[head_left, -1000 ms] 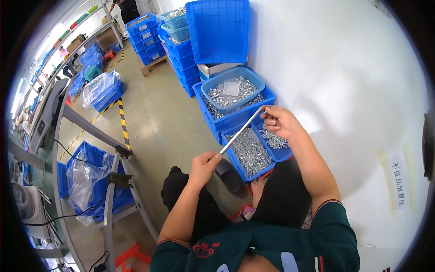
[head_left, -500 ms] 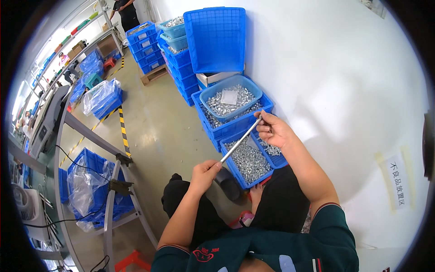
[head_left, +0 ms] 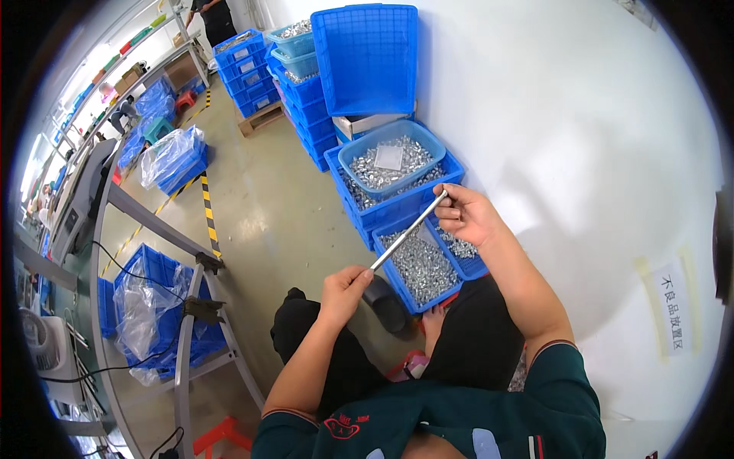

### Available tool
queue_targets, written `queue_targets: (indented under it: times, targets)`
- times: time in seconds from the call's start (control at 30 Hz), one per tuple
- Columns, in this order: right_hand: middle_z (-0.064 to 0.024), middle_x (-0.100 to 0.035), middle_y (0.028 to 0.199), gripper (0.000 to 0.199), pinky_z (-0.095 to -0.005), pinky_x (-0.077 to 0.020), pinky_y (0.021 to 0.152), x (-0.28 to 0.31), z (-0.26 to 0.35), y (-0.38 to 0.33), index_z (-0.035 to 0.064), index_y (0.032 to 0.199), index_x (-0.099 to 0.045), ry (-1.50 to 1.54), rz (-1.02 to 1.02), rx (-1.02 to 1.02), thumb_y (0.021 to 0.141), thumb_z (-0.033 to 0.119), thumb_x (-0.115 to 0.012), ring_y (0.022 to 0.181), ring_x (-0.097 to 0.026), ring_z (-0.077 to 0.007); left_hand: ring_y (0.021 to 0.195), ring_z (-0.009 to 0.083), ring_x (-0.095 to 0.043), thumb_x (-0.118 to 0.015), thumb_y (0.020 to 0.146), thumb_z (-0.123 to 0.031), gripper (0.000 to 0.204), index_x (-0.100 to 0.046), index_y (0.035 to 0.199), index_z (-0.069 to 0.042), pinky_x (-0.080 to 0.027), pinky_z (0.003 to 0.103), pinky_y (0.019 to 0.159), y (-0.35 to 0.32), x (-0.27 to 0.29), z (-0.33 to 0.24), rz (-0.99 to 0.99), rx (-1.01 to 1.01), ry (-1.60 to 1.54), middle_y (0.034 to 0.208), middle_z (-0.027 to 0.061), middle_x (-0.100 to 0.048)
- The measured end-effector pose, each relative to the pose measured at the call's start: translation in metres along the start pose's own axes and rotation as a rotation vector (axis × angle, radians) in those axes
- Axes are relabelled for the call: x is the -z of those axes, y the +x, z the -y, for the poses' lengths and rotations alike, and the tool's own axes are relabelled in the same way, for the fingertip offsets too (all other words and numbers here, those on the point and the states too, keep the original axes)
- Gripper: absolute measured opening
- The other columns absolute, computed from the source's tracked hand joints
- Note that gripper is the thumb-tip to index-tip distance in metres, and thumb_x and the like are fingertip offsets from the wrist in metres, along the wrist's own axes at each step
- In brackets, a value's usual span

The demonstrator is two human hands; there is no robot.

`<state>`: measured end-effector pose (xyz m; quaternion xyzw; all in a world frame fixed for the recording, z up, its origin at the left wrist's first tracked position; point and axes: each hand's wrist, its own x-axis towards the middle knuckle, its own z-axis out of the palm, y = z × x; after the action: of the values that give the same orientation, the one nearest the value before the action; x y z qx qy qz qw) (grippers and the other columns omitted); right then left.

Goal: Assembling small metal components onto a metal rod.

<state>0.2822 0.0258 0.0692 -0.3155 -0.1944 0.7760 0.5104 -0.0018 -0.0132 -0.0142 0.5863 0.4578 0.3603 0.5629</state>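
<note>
Both hands hold one thin metal rod (head_left: 409, 230) slanting above the blue bins: the left hand (head_left: 342, 291) has its grip closed tight round the lower end, and the right hand (head_left: 468, 216) pinches the upper end between thumb and fingertips, the other fingers curled. The rod hangs over a bin (head_left: 425, 267) of small silvery parts, near the person's knees, with a tub (head_left: 391, 159) of like parts just behind. What the small parts are cannot be made out, and the left palm hides the rod's lower tip.
</note>
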Motion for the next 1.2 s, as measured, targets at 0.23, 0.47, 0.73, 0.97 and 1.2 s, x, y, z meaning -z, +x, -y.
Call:
queue_targets:
  times: [0.23,0.47,0.73,0.97,1.2]
  targets:
    - [0.0018,-0.041,0.064,0.018,-0.0185,-0.0262,0.04,-0.001,0.004,-0.004,0.0037,0.092,-0.056,-0.068,0.016,0.007,0.089,0.021,-0.05,0.049,-0.034,-0.005,0.06,0.0047,-0.044,-0.059,0.086,-0.019,0.021,-0.064,0.084,0.001,-0.036,0.022,0.054,0.0,-0.001,-0.003,-0.022,-0.039,0.013,0.065,-0.0029,-0.052]
    - [0.0032,-0.039,0.061,0.025,-0.0183,-0.0252,0.039,-0.01,0.0,-0.01,0.0032,0.097,-0.056,-0.088,0.114,0.033,0.092,0.025,-0.046,0.047,-0.032,-0.0036,0.058,0.0042,-0.043,-0.059,0.086,-0.019,0.02,-0.064,0.083,0.001,-0.035,0.021,0.052,0.002,-0.002,-0.007,0.033,0.009,-0.072,0.063,-0.0034,-0.051]
    - [0.0044,-0.036,0.06,0.021,-0.0173,-0.0188,0.039,-0.022,-0.031,-0.004,0.0022,0.101,-0.056,-0.557,0.092,-0.267,0.091,0.018,-0.049,0.046,-0.028,-0.0037,0.055,0.0051,-0.043,-0.057,0.087,-0.021,0.023,-0.062,0.08,0.0,-0.032,0.021,0.049,0.008,-0.004,-0.011,0.052,0.127,-0.115,0.06,-0.0024,-0.049]
    - [-0.0116,-0.056,0.081,0.02,-0.0301,-0.051,0.061,0.045,-0.036,0.038,-0.0021,0.094,-0.054,-0.154,-0.147,-0.333,0.088,0.017,-0.054,0.074,-0.058,-0.0206,0.041,0.0049,-0.038,-0.054,0.088,-0.026,0.024,-0.059,0.077,-0.005,-0.026,0.019,0.038,0.012,-0.002,-0.016,0.109,0.226,-0.24,0.053,-0.0019,-0.046]
    - [-0.0175,-0.055,0.095,0.016,-0.0366,-0.0551,0.072,0.046,-0.025,0.035,-0.006,0.101,-0.05,-0.176,-0.204,-0.266,0.089,0.003,-0.045,0.082,-0.06,-0.0253,0.042,0.0045,-0.038,-0.053,0.088,-0.025,0.024,-0.059,0.077,-0.004,-0.026,0.019,0.039,0.009,0.004,-0.016,0.101,0.225,-0.22,0.054,-0.0022,-0.046]
